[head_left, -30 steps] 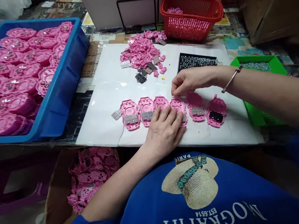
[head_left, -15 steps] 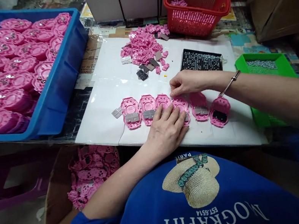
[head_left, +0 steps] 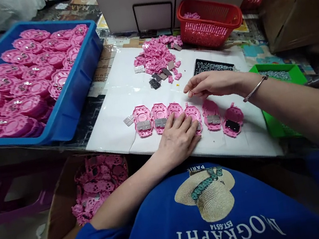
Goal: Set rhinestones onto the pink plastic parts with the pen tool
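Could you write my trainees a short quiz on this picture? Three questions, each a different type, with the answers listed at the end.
1. Count: How many pink cases lie in the row along the near part of the white sheet?
2. True or false: The left hand lies over part of that row.
3. Multiple choice: What colour is the insert in the rightmost case of the row?
A) grey
B) black
C) yellow

Key: 1. Six; 2. True; 3. B
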{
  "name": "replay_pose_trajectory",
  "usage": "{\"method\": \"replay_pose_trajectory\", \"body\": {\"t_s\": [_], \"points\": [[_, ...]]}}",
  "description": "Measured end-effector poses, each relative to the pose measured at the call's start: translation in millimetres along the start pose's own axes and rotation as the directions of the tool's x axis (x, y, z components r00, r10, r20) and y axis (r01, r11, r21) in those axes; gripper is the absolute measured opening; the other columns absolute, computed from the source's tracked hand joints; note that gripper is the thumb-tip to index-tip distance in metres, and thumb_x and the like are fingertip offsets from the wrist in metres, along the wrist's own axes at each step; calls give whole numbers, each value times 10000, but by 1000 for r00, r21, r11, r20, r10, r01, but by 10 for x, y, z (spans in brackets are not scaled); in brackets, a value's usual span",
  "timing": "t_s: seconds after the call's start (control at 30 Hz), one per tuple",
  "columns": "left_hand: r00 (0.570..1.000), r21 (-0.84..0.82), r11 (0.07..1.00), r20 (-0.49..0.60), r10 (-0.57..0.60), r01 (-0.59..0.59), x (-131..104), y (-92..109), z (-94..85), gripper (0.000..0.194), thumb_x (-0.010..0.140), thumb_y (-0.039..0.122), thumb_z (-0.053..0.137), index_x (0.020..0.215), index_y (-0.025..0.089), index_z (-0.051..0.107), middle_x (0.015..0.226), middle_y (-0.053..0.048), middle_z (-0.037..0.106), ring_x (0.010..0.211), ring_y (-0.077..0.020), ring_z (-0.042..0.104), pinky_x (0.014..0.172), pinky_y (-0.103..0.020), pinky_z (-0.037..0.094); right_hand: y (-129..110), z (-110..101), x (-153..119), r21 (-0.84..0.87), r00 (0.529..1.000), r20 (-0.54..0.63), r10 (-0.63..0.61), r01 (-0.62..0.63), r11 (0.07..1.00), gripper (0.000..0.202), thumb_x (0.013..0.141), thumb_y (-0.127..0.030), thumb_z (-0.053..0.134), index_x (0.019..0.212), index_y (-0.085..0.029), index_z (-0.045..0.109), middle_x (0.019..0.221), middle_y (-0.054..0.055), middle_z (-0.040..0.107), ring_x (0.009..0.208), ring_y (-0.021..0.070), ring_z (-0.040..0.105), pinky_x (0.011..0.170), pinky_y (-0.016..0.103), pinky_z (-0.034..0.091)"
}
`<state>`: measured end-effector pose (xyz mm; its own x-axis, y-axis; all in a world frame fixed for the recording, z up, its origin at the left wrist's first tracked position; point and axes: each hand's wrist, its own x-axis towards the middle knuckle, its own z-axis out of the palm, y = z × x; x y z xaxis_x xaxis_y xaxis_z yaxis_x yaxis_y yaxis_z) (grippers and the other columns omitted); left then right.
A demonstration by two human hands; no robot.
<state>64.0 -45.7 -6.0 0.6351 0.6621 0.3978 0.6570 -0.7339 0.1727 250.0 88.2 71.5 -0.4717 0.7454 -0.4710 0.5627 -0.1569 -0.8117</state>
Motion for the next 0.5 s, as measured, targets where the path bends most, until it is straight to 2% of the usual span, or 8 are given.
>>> {"method": "replay_pose_trajectory", "body": {"t_s": [0.17, 0.27, 0.4, 0.5], "points": [[999, 25, 1000, -36, -9, 10, -24, -4, -51, 389, 988, 359, 518, 1289, 131, 611, 1398, -154, 597, 1311, -323, 538, 1152, -549, 377, -72, 1, -20, 193, 1000, -16, 19, -16, 981, 127, 798, -192, 783, 870, -162, 682, 761, 60, 651, 588, 102, 467, 449, 220, 330], [997, 49, 997, -56, -60, 63, -86, -37, -104, 439, 970, 364, 551, 1334, 119, 578, 1448, -181, 548, 1362, -343, 491, 1158, -573, 362, -91, 25, 2, 259, 999, -4, 51, -48, 965, 124, 794, -155, 784, 863, -158, 681, 747, 46, 654, 553, 82, 425, 424, 207, 297], [989, 77, 987, -63, -133, 138, -145, -125, -142, 427, 969, 363, 552, 1312, 112, 593, 1393, -174, 599, 1323, -339, 527, 1158, -587, 349, -98, 56, 42, 357, 997, 8, 79, -77, 931, 72, 851, -83, 696, 864, -148, 668, 702, 6, 608, 491, 52, 326, 403, 196, 233], [975, 17, 984, -138, -172, 176, -112, -214, -169, 364, 981, 346, 531, 1262, 134, 625, 1290, -123, 676, 1208, -282, 602, 1150, -534, 373, -122, 106, 65, 384, 999, 28, 45, -52, 922, 77, 888, -70, 646, 881, -145, 633, 694, -7, 596, 471, 40, 272, 414, 194, 193]]}}
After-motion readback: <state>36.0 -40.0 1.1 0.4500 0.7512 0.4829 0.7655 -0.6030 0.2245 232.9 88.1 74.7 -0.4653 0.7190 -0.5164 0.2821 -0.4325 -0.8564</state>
